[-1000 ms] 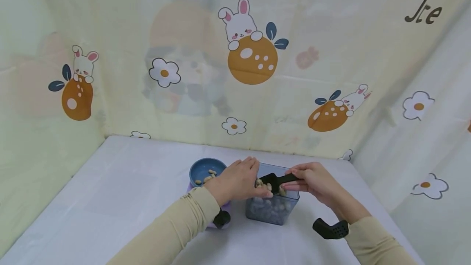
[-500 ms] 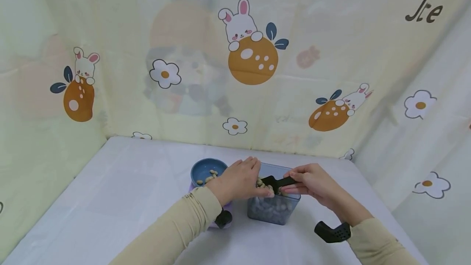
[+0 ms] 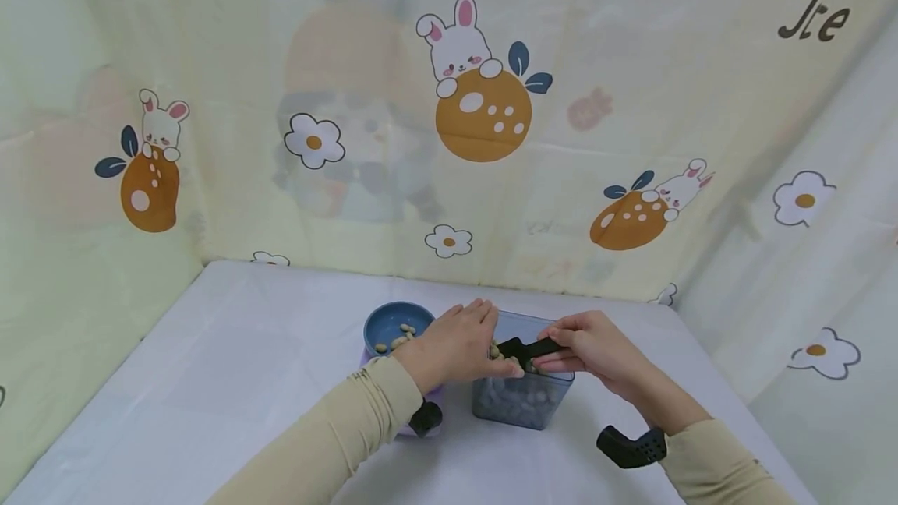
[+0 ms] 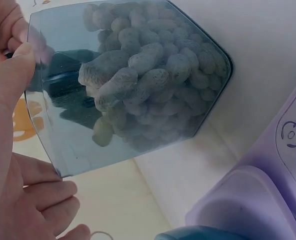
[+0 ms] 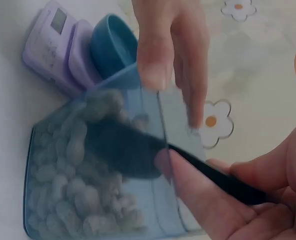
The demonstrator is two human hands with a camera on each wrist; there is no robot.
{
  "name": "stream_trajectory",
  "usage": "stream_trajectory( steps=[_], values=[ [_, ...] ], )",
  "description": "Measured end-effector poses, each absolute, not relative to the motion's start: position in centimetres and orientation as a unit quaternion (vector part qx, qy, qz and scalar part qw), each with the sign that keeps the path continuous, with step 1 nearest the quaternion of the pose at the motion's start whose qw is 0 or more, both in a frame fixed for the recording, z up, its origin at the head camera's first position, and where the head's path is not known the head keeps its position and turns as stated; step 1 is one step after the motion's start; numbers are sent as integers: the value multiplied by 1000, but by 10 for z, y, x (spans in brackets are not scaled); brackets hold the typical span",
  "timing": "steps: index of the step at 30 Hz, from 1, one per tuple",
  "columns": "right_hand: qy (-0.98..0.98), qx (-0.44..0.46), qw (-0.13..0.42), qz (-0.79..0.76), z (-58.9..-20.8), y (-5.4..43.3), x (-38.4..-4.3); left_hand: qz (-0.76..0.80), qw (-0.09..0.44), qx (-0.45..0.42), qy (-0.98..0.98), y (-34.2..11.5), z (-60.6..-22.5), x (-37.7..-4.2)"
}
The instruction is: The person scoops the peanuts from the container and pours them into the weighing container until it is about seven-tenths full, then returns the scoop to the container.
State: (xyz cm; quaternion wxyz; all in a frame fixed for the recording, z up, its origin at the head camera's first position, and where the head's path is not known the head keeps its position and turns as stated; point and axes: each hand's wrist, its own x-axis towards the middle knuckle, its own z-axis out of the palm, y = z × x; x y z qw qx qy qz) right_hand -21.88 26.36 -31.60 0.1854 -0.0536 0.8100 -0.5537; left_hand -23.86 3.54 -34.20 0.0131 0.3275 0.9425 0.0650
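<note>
A clear bluish plastic box (image 3: 522, 405) holds many unshelled peanuts (image 5: 70, 192). My left hand (image 3: 456, 340) spans its rim from the left, the thumb at the near edge and the fingers towards the far corner. Between thumb and fingers, my right hand (image 3: 599, 347) pinches the handle of a black scoop (image 3: 540, 347). Inside the box, the scoop's head lies against the peanuts, seen through the wall in the right wrist view. Left of the box, a blue bowl (image 3: 384, 323) with several peanuts sits on a purple kitchen scale (image 4: 283, 150), partly hidden by my left arm.
A white cloth (image 3: 231, 357) covers the table. Behind and on both sides hangs a cream curtain (image 3: 365, 240) with printed rabbits and flowers. Black wrist cameras (image 3: 631, 446) are worn on both arms.
The scoop has sunk slightly deeper into the peanuts as my right hand shifted a little. My left hand stays at the box rim; the bowl is unmoved.
</note>
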Motion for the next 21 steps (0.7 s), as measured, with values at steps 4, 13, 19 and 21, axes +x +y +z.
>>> stream_trajectory(
  steps=[4, 13, 19, 21],
  values=[
    [808, -60, 193, -553, -314, 265, -220, 66, 15, 325, 943, 36, -341, -240],
    [749, -59, 227, -620, -319, 284, -230, 63, 22, 324, 944, 36, -343, -241],
    [705, -31, 229, -671, -320, 288, -229, 70, 19, 323, 943, 35, -343, -240],
    [698, -22, 228, -679, -321, 288, -228, 65, 19, 323, 944, 36, -343, -241]
  ],
)
